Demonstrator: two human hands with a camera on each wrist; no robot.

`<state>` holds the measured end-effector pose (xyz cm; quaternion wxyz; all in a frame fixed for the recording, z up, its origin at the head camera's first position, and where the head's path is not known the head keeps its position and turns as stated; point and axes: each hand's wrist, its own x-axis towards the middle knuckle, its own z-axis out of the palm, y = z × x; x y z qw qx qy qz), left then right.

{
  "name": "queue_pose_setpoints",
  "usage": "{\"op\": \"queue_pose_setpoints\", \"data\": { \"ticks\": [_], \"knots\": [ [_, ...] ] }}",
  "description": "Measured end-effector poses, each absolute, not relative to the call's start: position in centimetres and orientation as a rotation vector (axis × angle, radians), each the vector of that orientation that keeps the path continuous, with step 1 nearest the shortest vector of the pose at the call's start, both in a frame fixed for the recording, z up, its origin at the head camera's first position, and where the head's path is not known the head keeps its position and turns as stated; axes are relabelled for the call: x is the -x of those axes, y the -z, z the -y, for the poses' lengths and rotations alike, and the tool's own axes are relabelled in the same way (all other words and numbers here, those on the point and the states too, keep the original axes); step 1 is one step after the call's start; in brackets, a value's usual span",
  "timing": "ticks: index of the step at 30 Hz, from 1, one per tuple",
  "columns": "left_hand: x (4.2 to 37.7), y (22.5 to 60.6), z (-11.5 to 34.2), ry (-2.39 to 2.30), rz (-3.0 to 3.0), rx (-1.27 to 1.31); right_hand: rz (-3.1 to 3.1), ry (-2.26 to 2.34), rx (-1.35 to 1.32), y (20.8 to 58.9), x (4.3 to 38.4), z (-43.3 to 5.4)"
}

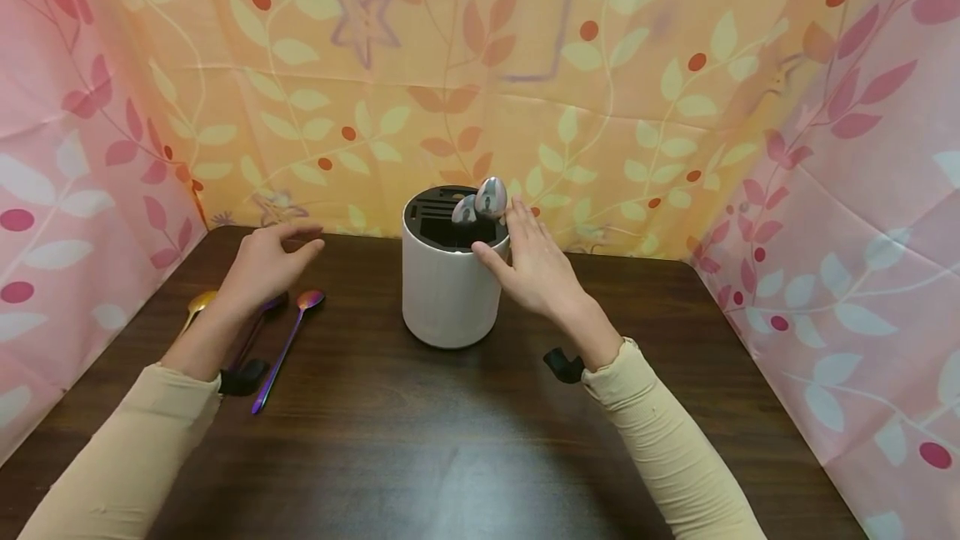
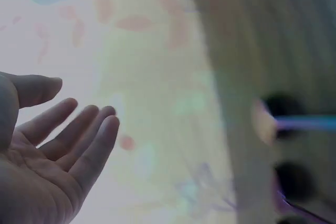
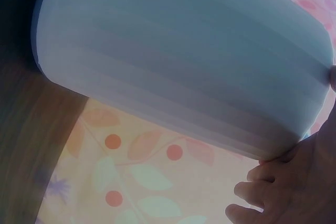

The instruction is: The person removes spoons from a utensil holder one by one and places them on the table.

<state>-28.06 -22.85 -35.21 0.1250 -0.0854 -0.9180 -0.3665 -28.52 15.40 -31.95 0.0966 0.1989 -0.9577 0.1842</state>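
Note:
A white round cutlery holder [image 1: 450, 298] with a black slotted top stands upright on the table. Two shiny spoons [image 1: 492, 197] rise from its right side, bowls up. My right hand [image 1: 542, 269] rests against the holder's right side, fingers extended along it and thumb at the front rim. Over to the left, my left hand [image 1: 264, 267] hovers above the table with nothing in it, fingers loosely extended. Below and beside it lie a purple-and-orange spoon [image 1: 287, 350], a darker spoon [image 1: 251, 338] and a gold spoon [image 1: 201, 302], the latter two partly hidden by the left arm.
Dark brown wood makes up the tabletop [image 1: 420, 423]. A yellow patterned cloth [image 1: 525, 123] hangs along its back edge, and pink patterned cloths [image 1: 847, 190] close off both sides. Each wrist wears a black strap [image 1: 562, 365].

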Motion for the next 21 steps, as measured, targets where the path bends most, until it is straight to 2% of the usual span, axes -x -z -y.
{"op": "queue_pose_setpoints", "data": {
  "ticks": [9, 21],
  "knots": [
    [27.4, 31.5, 17.7, 1.272, 2.373, 0.434, 2.842, -0.553, -0.580, 32.0, 28.5, -15.6],
    [28.2, 28.7, 11.9, 1.257, 2.263, 0.655, 2.834, -0.556, -0.584, 32.0, 28.6, -15.4]
  ]
}}
